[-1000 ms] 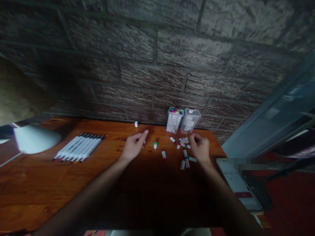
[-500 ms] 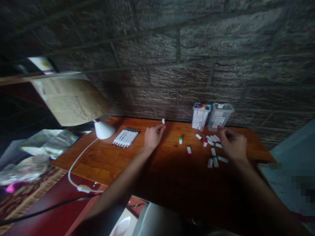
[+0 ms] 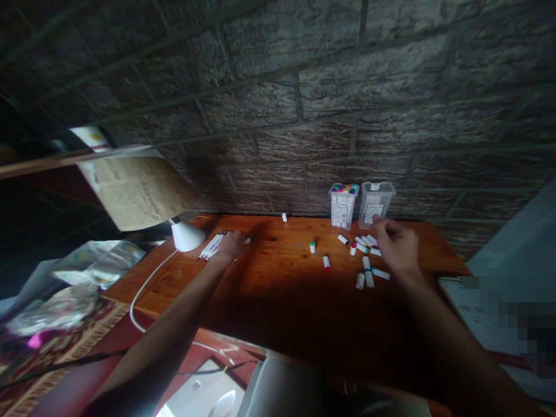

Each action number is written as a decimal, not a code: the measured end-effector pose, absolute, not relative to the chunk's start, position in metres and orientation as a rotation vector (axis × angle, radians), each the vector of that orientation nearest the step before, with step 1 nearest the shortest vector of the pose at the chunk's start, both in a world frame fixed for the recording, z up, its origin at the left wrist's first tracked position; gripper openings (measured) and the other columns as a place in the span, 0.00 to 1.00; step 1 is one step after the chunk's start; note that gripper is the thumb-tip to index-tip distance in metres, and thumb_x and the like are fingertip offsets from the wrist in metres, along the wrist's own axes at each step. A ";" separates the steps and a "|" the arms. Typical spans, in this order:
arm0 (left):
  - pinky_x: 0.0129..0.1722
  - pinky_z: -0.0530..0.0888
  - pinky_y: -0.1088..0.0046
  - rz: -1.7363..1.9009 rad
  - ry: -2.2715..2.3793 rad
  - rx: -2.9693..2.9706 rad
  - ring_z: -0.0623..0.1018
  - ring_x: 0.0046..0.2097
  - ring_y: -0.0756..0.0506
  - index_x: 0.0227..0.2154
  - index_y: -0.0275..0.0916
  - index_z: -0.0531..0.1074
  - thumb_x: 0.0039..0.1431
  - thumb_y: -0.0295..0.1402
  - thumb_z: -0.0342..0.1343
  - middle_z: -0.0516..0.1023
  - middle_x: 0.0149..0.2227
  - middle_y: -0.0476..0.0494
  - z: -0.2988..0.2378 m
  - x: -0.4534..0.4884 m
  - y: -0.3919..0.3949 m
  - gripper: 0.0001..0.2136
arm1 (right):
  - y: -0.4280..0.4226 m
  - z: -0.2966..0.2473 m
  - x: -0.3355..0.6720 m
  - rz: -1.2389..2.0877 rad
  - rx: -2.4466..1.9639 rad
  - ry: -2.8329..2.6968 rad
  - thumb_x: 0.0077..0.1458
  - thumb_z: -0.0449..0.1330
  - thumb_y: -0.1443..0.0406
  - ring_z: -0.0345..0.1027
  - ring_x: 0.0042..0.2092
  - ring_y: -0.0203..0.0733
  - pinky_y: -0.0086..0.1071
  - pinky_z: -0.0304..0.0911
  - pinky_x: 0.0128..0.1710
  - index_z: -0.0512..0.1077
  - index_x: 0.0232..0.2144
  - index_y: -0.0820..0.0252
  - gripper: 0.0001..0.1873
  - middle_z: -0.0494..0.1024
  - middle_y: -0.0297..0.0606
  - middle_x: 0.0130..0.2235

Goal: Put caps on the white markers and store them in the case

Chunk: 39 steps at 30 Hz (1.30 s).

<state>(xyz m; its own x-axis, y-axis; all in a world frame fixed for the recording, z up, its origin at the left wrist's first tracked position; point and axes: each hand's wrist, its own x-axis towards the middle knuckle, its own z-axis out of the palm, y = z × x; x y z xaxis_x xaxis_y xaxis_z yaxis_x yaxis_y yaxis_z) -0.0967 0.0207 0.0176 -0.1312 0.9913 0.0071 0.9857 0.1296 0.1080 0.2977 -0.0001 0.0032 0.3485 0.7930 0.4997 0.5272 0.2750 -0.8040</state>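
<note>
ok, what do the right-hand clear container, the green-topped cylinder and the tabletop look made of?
Right-hand clear container: probably plastic, slightly cloudy; its sides look see-through.
Green-topped cylinder: likely plastic, white and smooth-looking, though too small to be sure.
Tabletop: wood or veneer, seemingly varnished; orange-brown, dark knots, soft sheen.

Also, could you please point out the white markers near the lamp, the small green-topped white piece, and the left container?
White markers (image 3: 210, 248): head view, on the uncovered barrels.
Green-topped white piece (image 3: 312, 248): head view, middle of its side.
Left container (image 3: 339, 213): head view, labelled front wall.
</note>
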 end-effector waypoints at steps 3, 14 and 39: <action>0.41 0.75 0.66 0.359 2.022 2.003 0.80 0.39 0.39 0.29 0.36 0.78 0.53 0.34 0.58 0.80 0.27 0.42 0.027 -0.079 0.026 0.07 | 0.001 0.002 0.297 0.275 -1.399 -1.321 0.57 0.56 0.50 0.63 0.23 0.36 0.29 0.54 0.26 0.73 0.20 0.62 0.24 0.70 0.33 0.19; 0.34 0.78 0.82 1.326 0.597 0.855 0.80 0.32 0.52 0.34 0.34 0.76 0.46 0.25 0.62 0.80 0.31 0.47 0.018 0.013 0.026 0.09 | -0.001 0.001 0.282 0.386 -1.287 -1.425 0.58 0.56 0.54 0.64 0.24 0.35 0.27 0.56 0.25 0.75 0.23 0.62 0.20 0.74 0.34 0.22; 0.42 0.76 0.75 1.192 0.623 0.883 0.80 0.39 0.50 0.43 0.38 0.74 0.54 0.25 0.57 0.81 0.43 0.45 -0.004 0.016 0.017 0.13 | -0.026 0.004 0.245 0.516 -1.194 -1.649 0.60 0.56 0.55 0.64 0.25 0.34 0.28 0.56 0.26 0.68 0.18 0.59 0.22 0.72 0.33 0.21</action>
